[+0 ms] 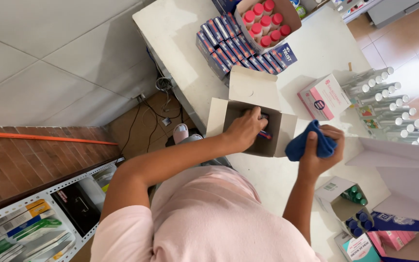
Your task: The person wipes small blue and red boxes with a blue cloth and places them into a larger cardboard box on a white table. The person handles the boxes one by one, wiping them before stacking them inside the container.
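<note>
Left hand [244,130]: inside open cardboard box [272,138] on desk [180,29], fingers closed on a small item.
Right hand [322,150]: fingers gripping blue cloth [311,140].
Progress: blue cartons [233,48] stacked, apparently finished; box contents remaining unclear.

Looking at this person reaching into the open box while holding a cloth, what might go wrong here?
The open cardboard box sits near the table edge; the left hand reaching inside might nudge it off. The right hand is bunched around a blue cloth, so it may not steady the box quickly. The clear tubes lying close by could roll if bumped.
</note>
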